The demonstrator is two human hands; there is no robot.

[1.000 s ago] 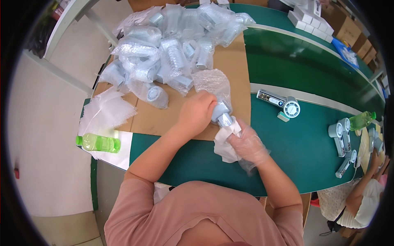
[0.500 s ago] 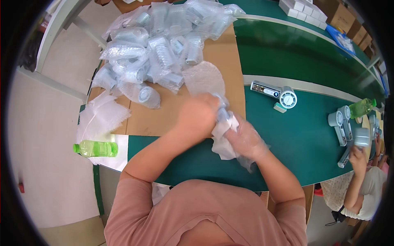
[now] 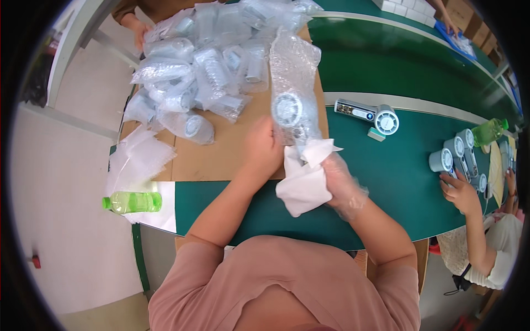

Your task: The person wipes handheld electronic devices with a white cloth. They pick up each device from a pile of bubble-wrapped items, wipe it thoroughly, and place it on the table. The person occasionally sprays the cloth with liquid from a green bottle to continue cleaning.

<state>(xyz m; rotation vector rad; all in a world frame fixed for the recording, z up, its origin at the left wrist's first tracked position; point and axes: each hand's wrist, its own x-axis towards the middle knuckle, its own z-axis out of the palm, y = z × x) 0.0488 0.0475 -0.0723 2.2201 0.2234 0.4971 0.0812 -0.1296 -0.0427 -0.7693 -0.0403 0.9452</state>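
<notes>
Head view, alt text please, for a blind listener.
A person's gloved right hand holds white cloth against a bagged fan, the blurred left hand beside it. Bubble-wrapped packages lie heaped beyond on cardboard; unbagged fans are to the right.

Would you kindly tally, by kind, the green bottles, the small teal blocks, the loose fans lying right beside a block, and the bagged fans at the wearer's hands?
Bottles: 2
Block: 1
Loose fan: 1
Bagged fan: 1
Total: 5
</notes>
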